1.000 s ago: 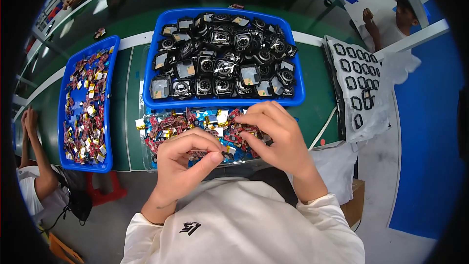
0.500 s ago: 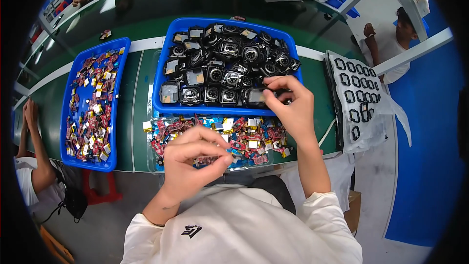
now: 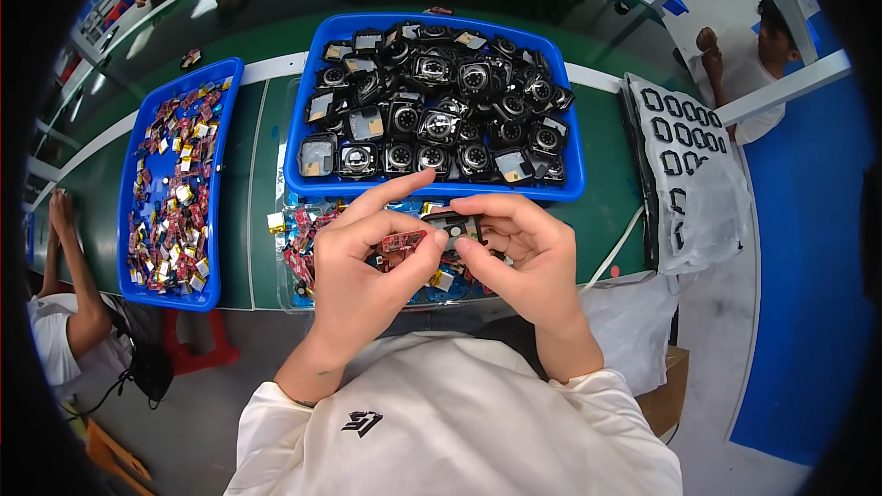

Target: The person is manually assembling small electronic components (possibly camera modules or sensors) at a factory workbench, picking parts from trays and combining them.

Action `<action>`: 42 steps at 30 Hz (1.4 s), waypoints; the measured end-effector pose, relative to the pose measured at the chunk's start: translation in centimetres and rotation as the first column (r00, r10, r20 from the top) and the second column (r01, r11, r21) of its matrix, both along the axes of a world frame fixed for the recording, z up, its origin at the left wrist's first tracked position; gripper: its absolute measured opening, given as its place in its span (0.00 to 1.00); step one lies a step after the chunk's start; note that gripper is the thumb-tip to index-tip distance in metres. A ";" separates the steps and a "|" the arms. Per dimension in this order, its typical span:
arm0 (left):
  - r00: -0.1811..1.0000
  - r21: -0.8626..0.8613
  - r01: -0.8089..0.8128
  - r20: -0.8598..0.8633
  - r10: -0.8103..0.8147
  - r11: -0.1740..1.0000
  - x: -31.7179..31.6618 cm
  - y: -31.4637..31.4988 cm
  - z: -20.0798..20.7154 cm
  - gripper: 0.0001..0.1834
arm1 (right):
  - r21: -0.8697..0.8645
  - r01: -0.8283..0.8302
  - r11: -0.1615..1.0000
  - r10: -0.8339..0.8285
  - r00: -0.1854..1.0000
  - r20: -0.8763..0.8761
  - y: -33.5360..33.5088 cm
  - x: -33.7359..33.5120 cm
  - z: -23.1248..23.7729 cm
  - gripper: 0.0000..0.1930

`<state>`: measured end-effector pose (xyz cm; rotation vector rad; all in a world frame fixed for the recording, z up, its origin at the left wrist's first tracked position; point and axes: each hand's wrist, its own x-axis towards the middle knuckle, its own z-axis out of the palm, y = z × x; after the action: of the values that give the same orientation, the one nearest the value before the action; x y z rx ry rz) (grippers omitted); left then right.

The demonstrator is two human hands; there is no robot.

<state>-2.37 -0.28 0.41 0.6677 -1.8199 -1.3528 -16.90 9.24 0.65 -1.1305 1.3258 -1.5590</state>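
Above the near tray, a black watch case (image 3: 459,224) is held between my two hands, its inner side partly showing. My right hand (image 3: 533,253) grips its right part between thumb and fingers. My left hand (image 3: 363,262) has its thumb and a bent finger closed at the case's left edge, the index finger raised. A small red circuit board (image 3: 404,242) shows inside the curl of my left fingers; whether it is held or lies behind cannot be told. Beyond my hands, a blue tray (image 3: 423,191) is heaped with black watch cases (image 3: 436,124).
Under my hands is a clear tray (image 3: 285,280) of red boards and small battery cells. A long blue tray (image 3: 216,220) at left holds similar parts. Black frames lie on a white sheet (image 3: 675,188) at right. Another person's hands (image 3: 61,211) rest at the left edge.
My right hand has come away from the blue tray with a watch case and met my left hand above the near tray. The left index finger has lifted.
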 end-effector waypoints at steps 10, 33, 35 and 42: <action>0.999 0.135 -0.032 0.039 0.027 0.990 -0.1 0.4 0.1 0.04 | -0.077 0.141 0.987 -0.155 0.963 -0.222 0.0 0.8 -0.7 0.15; 0.977 0.153 -0.089 -0.177 0.116 0.984 0.0 1.7 -0.8 0.07 | -0.157 0.292 0.943 -0.317 0.932 -0.174 0.0 0.9 -1.1 0.09; 0.986 0.086 -0.079 -0.137 0.091 0.993 0.3 1.4 -0.9 0.06 | -0.081 0.263 0.961 -0.263 0.965 0.010 -0.1 0.7 -0.9 0.09; 0.957 0.386 0.243 -0.248 -0.153 0.890 1.2 1.2 -0.6 0.04 | -0.074 0.261 0.963 -0.261 0.965 0.011 -0.2 0.8 -0.9 0.09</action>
<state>-1.14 0.94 -0.14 0.5315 -1.4721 -1.9027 -16.11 9.09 -0.28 -1.0313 1.4732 -1.8119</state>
